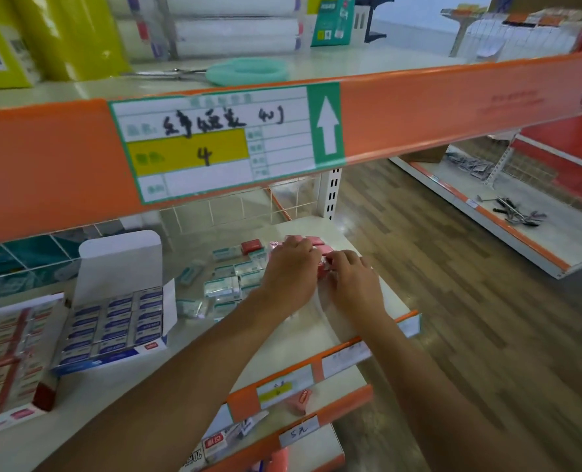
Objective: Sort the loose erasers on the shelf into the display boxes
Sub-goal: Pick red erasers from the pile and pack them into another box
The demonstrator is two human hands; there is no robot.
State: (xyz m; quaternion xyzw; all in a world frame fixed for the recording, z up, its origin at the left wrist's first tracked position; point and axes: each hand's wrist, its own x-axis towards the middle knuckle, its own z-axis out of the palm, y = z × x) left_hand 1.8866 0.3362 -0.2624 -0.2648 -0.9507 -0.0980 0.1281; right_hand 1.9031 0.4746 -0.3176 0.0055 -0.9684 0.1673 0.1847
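Observation:
Loose erasers lie on the white shelf (293,338): several teal-and-white wrapped ones (223,287) in the middle, a red one (252,245) behind them, and pink ones (311,240) at the far right. My left hand (291,270) rests on the pink pile, fingers curled over it. My right hand (354,277) pinches a pink eraser (323,267) beside it. An open display box of blue-labelled erasers (116,321) stands at the left, lid up. A second box with red-labelled erasers (8,352) sits at the far left.
An upper shelf with an orange front strip and a price label (214,141) hangs close above the hands. Scissors with teal handles (245,71) lie on it. Lower shelves below hold more packs (214,444). A wooden floor aisle (452,284) lies to the right.

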